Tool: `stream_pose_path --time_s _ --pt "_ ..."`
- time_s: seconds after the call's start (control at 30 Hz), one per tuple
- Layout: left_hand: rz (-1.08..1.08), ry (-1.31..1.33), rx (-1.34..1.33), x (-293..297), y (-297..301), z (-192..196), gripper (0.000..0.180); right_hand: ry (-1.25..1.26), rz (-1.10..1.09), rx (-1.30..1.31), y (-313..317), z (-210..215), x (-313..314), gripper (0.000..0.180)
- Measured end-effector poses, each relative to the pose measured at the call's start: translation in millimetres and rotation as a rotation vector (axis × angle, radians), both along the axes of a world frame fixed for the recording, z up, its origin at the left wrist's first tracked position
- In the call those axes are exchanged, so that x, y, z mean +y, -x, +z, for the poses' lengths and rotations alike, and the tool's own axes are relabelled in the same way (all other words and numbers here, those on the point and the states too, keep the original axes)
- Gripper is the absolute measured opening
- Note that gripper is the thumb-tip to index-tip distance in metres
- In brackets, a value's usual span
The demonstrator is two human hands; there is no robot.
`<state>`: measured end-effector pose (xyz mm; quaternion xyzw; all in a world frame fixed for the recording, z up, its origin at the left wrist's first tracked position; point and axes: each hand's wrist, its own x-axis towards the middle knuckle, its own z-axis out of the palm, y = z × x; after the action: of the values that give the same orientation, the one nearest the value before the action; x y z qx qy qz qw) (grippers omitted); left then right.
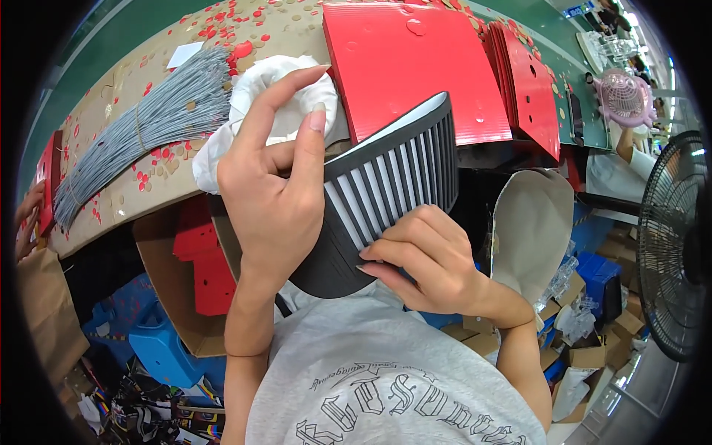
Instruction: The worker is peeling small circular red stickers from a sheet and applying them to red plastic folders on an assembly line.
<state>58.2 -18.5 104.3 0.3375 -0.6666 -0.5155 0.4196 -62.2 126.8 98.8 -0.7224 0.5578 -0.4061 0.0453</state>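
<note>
In front of my chest stands a curved black slatted piece (393,185) with white showing between its slats and along its inner side. My right hand (426,263) pinches its lower edge between thumb and fingers. My left hand (278,178) is raised at the piece's left end, its index finger and thumb spread apart and nothing visible between them. Its other fingers are bent and partly hidden. Just behind the left fingertips sits a crumpled white bag (322,104) with an open, rounded mouth. The far side of the black piece cannot be seen.
A bundle of grey wire ties (148,122) lies on the cardboard-covered table (111,204) among red and brown scraps. Red sheets (415,67) are stacked behind. At right are a standing fan (675,245) and boxes. A blue stool (163,345) is lower left; another person's hand (28,219) shows far left.
</note>
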Motion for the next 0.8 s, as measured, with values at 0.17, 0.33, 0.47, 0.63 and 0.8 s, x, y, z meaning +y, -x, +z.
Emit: stream_pose_path --time_s 0.17,0.33,0.47,0.63,0.8 --pt "-0.036 -0.025 -0.001 -4 0 -11 0.03 -0.046 0.015 -0.09 -3 -5 -1 0.026" --pt "-0.059 -0.063 -0.057 0 -3 -9 0.028 -0.004 0.001 -0.022 -4 -14 5 0.02" --pt "-0.09 -0.055 -0.126 2 -2 -26 0.026 -0.267 0.063 -0.16 6 -4 4 0.016" --pt "-0.301 0.104 -0.31 12 -2 -32 0.044 -0.178 -0.06 -0.162 48 35 -20 0.017" --pt "-0.437 0.257 -0.478 26 18 -42 0.067 -0.261 -0.136 -0.094 110 21 -72 0.014"
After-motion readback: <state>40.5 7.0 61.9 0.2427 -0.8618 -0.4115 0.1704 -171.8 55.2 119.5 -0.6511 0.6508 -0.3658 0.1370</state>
